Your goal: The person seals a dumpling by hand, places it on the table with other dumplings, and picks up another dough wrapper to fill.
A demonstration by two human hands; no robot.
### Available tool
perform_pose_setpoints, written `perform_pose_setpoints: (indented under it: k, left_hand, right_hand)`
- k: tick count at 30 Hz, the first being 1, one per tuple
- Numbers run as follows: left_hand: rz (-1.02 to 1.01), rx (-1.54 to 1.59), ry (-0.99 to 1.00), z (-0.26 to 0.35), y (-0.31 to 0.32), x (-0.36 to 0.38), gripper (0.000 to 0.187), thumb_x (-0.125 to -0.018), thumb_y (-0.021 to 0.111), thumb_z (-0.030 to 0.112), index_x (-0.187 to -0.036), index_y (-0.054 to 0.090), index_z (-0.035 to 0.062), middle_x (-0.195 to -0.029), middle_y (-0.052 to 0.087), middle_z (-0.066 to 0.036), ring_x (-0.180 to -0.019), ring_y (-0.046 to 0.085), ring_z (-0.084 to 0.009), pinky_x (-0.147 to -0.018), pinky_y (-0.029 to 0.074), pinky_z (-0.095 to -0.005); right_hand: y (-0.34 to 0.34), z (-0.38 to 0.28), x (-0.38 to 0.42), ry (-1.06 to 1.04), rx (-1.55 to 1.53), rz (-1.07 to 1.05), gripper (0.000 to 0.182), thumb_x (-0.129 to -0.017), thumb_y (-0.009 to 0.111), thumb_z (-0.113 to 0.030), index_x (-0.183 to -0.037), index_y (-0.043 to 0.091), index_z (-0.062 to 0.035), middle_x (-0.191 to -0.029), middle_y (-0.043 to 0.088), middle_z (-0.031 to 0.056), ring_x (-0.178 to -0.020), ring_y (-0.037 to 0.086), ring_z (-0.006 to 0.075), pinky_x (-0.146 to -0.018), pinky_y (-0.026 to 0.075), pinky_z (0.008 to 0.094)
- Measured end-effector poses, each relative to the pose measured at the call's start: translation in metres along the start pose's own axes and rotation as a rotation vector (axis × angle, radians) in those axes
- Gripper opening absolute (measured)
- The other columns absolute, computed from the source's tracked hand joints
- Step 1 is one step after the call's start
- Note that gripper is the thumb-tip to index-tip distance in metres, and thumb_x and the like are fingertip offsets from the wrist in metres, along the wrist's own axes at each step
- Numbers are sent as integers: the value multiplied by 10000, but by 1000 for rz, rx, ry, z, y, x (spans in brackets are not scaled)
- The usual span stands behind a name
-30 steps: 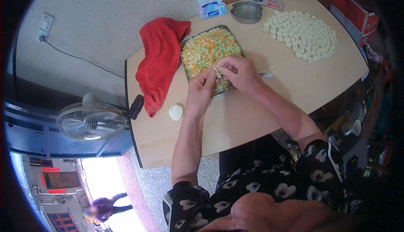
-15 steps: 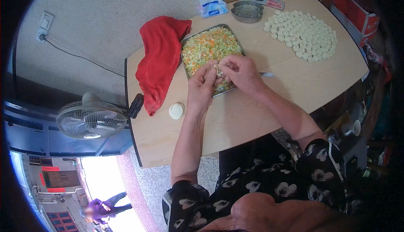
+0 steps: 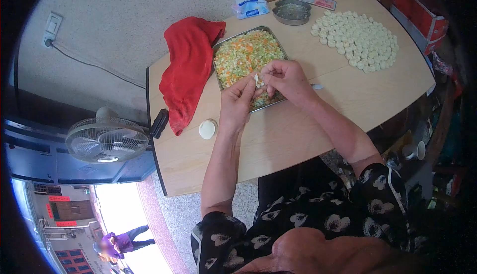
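1. Both hands meet above the near end of the metal tray (image 3: 219,50): the left hand (image 3: 237,100) and the right hand (image 3: 286,78) pinch a small dumpling (image 3: 257,79) between their fingertips, each clenched on its edge.
2. That dumpling sits in the air just over the chopped vegetable filling (image 3: 243,52), which fills the tray; how far the seam is sealed is too small to tell.
3. To do the folding well, I judge the fingertips should press only the rim of the dough, keeping filling clear of the seam so it closes cleanly.
4. Holding it above the tray looks sensible, since any loose bits would drop back into the filling and not onto the table (image 3: 308,135).
5. One round dough wrapper (image 3: 207,129) lies alone on the table to the left of the left wrist, beside the red cloth (image 3: 186,70).
6. Many more dough pieces (image 3: 357,38) are laid out close together at the far right, well apart from the hands.
7. Beyond the tray stand a round metal bowl (image 3: 291,11) and a pack of tissues (image 3: 250,3).
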State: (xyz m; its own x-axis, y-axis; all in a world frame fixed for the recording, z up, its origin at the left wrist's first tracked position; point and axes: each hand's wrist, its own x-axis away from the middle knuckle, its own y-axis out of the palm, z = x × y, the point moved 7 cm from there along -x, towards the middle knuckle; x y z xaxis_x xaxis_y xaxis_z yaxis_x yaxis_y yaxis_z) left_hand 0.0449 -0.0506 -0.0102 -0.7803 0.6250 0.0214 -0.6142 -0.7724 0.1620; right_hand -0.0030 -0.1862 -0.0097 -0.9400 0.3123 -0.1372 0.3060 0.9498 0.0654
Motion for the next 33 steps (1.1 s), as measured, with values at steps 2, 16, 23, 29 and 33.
perform_pose_setpoints:
  k: [2, 16, 23, 29, 33]
  left_hand:
    - [8, -35, -12, 2, 0, 1, 321, -1005, 543, 173, -1267, 605, -2, -928, 677, -4, -773, 562, -34, -696, 451, -186]
    - [-28, -6, 0, 0, -4, -2, 293, -1003, 541, 156, -1208, 618, -38, -1003, 682, -48, -837, 603, -67, -750, 488, -206]
    - [-12, 46, 45, -1, -5, -4, 291, -999, 528, 99, -1254, 554, -39, -1085, 654, -75, -921, 624, -104, -804, 501, -233]
    - [-12, 30, 83, 6, 0, -1, 180, -996, 524, 75, -1142, 578, -15, -1038, 654, -71, -913, 627, -107, -793, 516, -239]
    - [22, -19, 67, -2, -5, -4, 157, -989, 532, 61, -1117, 578, -18, -1016, 651, -72, -895, 626, -104, -792, 527, -240]
  right_hand:
    - [2, -6, 3, -23, 61, -5, 83, -896, 611, -55, -895, 620, 28, -717, 630, 24, -605, 601, 71, -539, 505, 234]
    - [8, -17, 7, -103, 202, 28, 138, -914, 600, -72, -1008, 672, -2, -703, 638, 27, -618, 592, 63, -552, 485, 246]
    - [7, -14, 6, -88, 44, 7, 166, -940, 583, -118, -929, 655, 32, -706, 623, 9, -599, 573, 57, -557, 489, 234]
    - [3, -7, 2, -56, 16, 13, 154, -926, 600, -107, -871, 638, 32, -708, 627, 14, -590, 579, 57, -550, 493, 236]
    - [4, -9, 3, -59, 98, 9, 120, -910, 608, -80, -861, 634, 26, -709, 634, 19, -593, 584, 60, -548, 492, 241]
